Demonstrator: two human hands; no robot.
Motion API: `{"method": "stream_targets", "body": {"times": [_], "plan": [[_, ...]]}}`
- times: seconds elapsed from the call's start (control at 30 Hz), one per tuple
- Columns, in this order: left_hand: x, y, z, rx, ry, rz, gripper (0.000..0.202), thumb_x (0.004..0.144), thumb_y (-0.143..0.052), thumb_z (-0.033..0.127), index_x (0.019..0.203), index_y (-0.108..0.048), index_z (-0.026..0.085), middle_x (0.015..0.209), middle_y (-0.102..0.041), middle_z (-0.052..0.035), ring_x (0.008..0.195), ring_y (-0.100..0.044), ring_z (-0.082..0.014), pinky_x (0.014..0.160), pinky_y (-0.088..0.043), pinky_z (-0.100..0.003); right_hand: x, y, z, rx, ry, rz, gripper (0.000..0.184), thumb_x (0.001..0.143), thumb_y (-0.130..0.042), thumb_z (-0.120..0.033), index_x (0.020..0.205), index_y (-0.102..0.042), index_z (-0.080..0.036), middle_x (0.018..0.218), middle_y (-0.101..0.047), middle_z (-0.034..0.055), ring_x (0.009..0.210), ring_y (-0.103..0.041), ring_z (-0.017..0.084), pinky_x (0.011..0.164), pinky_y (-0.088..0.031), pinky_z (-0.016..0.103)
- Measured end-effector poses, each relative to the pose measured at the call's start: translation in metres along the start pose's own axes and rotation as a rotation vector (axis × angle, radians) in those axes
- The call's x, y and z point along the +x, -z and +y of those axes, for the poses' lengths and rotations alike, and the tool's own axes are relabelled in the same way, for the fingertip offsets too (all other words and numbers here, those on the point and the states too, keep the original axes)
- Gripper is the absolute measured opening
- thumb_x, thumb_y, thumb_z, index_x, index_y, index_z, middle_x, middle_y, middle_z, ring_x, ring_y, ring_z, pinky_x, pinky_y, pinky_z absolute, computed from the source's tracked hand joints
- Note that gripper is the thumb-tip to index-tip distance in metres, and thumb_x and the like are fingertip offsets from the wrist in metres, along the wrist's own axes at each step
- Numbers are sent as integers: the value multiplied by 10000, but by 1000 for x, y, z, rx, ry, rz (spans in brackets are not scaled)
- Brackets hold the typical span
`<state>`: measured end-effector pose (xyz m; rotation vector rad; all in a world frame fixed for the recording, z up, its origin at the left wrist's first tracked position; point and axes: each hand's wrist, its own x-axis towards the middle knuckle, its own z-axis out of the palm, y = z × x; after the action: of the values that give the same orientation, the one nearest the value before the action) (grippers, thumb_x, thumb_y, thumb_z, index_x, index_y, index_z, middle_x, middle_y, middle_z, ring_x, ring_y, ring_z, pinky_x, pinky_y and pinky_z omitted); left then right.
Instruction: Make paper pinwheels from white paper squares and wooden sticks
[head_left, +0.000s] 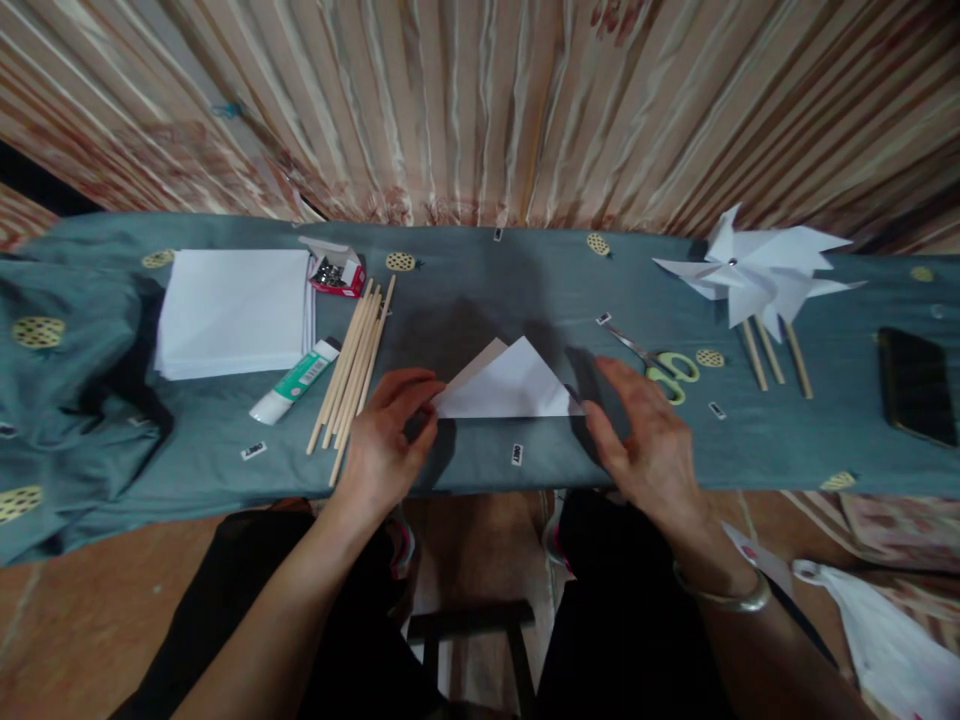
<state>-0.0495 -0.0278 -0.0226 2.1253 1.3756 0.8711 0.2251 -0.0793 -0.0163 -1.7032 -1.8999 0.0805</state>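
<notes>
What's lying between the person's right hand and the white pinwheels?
In the head view, the green-handled scissors lie on the cloth between the right hand and the pinwheels.

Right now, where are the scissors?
In the head view, the green-handled scissors lie on the cloth to the right of the folded paper, just beyond your right hand and left of the pinwheels.

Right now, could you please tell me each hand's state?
Left hand: at left corner of folded paper; grip unclear.
Right hand: open, thumb by its right corner.
</notes>
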Motion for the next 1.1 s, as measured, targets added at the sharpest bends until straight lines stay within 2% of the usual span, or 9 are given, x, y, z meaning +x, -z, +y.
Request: {"method": "stream_targets", "body": {"times": [0.13,0.17,0.23,0.3,0.37,0.47,0.73,0.93,1.1], "plan": [[-7,-14,15,94,-274,52,301,876,-515,46,1138,-613,157,1168,-610,-110,1029,-646,-196,881,-582,-340,8,-5,-15,188,-89,-3,721,847,-687,-383,1479,-382,-218,1462,-523,137,1312,-529,317,1064,-464,540],[-10,-18,18,97,-316,39,314,871,-513,27,1147,-604,146,1179,-606,-121,1029,-641,-197,876,-584,-336,9,-6,-17,239,-116,-6,712,837,-697,-365,1468,-402,-220,1438,-548,134,1282,-556,308,1050,-478,531],[-16,-26,22,85,-370,-3,328,866,-517,12,1163,-592,127,1201,-600,-142,1024,-632,-201,871,-584,-337,12,-8,-20,333,-151,-3,524,840,-682,-291,1345,-553,-231,1315,-647,106,1194,-620,280,1020,-505,501],[-20,-30,23,59,-381,-37,316,871,-544,40,1174,-588,119,1217,-598,-155,1034,-621,-215,875,-582,-357,13,-7,-21,407,-146,4,267,843,-645,-204,1101,-700,-249,1166,-720,66,1112,-662,251,998,-519,469],[-20,-32,20,46,-360,-55,310,871,-590,98,1180,-595,122,1243,-593,-165,1065,-605,-245,895,-572,-408,14,-5,-22,477,-129,0,188,830,-624,-142,926,-738,-256,1093,-743,42,1078,-674,230,990,-521,445],[-15,-30,11,51,-311,-51,307,859,-630,149,1166,-623,138,1297,-575,-169,1148,-562,-289,944,-538,-475,15,1,-25,605,-141,-28,209,816,-631,-115,908,-746,-262,1102,-745,31,1076,-678,208,996,-516,415],[1,-22,-7,83,-307,17,269,876,-593,197,1134,-670,192,1402,-523,-145,1242,-507,-315,987,-480,-515,14,6,-17,853,-192,-75,102,786,-751,-206,859,-760,-276,1138,-743,33,1121,-673,214,1008,-519,382],[3,-20,-7,130,-335,38,230,882,-546,142,1033,-707,206,1348,-585,-116,1184,-548,-284,943,-504,-491,12,7,-2,697,-168,-107,73,845,-691,-259,879,-755,-268,1214,-709,49,1153,-659,232,1028,-506,433],[3,-19,-2,232,-364,38,264,863,-524,73,975,-715,217,1292,-639,-94,1140,-575,-272,892,-524,-471,9,11,13,388,-44,-89,151,886,-606,-228,960,-735,-250,1321,-641,69,1223,-613,256,1061,-475,491]]}}
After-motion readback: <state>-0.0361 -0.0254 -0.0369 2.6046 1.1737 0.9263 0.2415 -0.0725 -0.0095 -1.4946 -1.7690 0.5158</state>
